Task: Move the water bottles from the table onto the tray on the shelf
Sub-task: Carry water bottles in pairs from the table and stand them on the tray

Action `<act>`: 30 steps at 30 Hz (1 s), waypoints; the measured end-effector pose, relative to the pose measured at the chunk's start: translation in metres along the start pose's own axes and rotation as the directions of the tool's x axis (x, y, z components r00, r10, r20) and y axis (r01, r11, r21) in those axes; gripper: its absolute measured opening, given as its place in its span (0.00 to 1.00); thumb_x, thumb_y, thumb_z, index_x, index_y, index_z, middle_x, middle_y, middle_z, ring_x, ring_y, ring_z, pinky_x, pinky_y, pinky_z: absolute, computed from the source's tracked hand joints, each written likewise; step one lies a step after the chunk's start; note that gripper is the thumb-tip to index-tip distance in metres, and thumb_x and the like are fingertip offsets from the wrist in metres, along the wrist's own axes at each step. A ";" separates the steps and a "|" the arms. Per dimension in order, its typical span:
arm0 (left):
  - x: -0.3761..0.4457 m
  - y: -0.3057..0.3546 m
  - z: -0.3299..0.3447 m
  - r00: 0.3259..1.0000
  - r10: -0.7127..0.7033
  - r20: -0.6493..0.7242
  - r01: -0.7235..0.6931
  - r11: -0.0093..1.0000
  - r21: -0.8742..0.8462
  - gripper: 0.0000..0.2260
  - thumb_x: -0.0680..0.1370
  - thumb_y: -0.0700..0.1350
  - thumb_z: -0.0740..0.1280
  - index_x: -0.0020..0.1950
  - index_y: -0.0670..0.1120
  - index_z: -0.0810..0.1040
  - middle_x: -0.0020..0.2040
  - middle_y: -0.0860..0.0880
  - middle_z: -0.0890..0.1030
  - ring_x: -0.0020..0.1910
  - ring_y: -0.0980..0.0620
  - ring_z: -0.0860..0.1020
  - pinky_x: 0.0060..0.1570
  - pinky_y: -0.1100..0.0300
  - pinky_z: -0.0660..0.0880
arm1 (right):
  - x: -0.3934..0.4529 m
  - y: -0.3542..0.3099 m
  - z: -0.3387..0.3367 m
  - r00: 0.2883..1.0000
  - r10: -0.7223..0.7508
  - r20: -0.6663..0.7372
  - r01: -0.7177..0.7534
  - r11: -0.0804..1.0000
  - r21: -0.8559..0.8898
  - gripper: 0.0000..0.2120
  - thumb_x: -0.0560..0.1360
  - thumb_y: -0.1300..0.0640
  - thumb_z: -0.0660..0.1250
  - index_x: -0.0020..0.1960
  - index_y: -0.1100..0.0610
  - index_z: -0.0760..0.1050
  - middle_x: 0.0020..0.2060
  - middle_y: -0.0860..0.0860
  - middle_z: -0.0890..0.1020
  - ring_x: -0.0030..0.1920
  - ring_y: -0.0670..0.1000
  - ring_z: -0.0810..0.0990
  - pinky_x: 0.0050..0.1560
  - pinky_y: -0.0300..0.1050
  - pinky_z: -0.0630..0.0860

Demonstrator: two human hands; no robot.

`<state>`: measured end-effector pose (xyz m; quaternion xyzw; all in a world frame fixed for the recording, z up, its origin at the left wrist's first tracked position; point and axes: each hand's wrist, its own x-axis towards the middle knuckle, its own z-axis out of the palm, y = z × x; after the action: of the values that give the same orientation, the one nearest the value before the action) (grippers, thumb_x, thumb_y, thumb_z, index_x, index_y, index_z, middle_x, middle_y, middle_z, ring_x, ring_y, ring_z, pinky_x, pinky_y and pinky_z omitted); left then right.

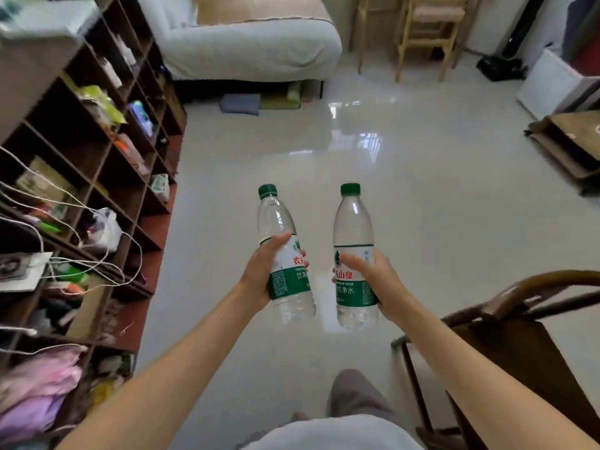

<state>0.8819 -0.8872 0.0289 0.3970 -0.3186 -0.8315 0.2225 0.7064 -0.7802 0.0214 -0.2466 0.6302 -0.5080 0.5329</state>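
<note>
I hold two clear water bottles with green caps and green-and-white labels, both upright in front of me above the pale floor. My left hand (261, 271) grips the left bottle (285, 254) around its label. My right hand (378, 280) grips the right bottle (355, 254) the same way. The bottles stand side by side, a small gap apart. A dark wooden cubby shelf (107, 164) runs along the left. No tray or table top is visible in this view.
The shelf's compartments hold packets, bags and cloths, with white cables (81, 261) hanging over its front. A dark wooden chair (519, 319) stands close on my right. Further off are a white sofa (253, 40), light wooden stools (425, 34) and a cardboard box (571, 141).
</note>
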 end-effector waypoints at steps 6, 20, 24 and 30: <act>0.074 0.088 -0.070 0.988 0.110 -0.110 -0.122 0.986 -0.110 0.17 0.70 0.51 0.70 0.52 0.44 0.72 0.38 0.44 0.79 0.33 0.49 0.79 0.35 0.57 0.78 | 0.146 -0.061 0.076 0.993 0.007 0.116 -0.001 0.999 -0.052 0.23 0.69 0.48 0.72 0.58 0.61 0.74 0.44 0.59 0.84 0.43 0.58 0.84 0.43 0.51 0.81; 0.240 0.348 -0.199 0.836 0.325 -0.443 -0.437 0.882 -0.177 0.17 0.69 0.52 0.70 0.52 0.44 0.74 0.38 0.44 0.79 0.35 0.47 0.79 0.37 0.57 0.78 | 0.465 -0.244 0.255 0.908 -0.010 0.419 0.100 0.976 -0.193 0.14 0.73 0.50 0.70 0.54 0.57 0.75 0.44 0.58 0.84 0.43 0.57 0.84 0.45 0.52 0.82; 0.295 0.420 -0.253 0.797 0.360 -0.485 -0.465 0.878 -0.113 0.18 0.68 0.51 0.71 0.52 0.43 0.75 0.39 0.43 0.79 0.34 0.47 0.79 0.35 0.57 0.79 | 0.550 -0.279 0.312 0.886 -0.055 0.460 0.170 0.962 -0.212 0.15 0.73 0.50 0.70 0.54 0.57 0.75 0.45 0.59 0.84 0.44 0.59 0.83 0.49 0.56 0.82; 0.372 0.541 -0.326 0.791 0.388 -0.473 -0.476 0.876 -0.078 0.17 0.69 0.51 0.71 0.52 0.43 0.75 0.40 0.43 0.78 0.36 0.47 0.78 0.39 0.55 0.77 | 0.661 -0.341 0.394 0.908 -0.096 0.407 0.180 0.969 -0.172 0.10 0.73 0.51 0.70 0.51 0.54 0.75 0.43 0.57 0.84 0.42 0.56 0.84 0.47 0.53 0.82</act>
<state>0.9884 -1.6119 0.0615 0.4685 -0.2599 -0.6721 0.5112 0.7855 -1.6156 0.0838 -0.4418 0.5395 -0.4166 0.5833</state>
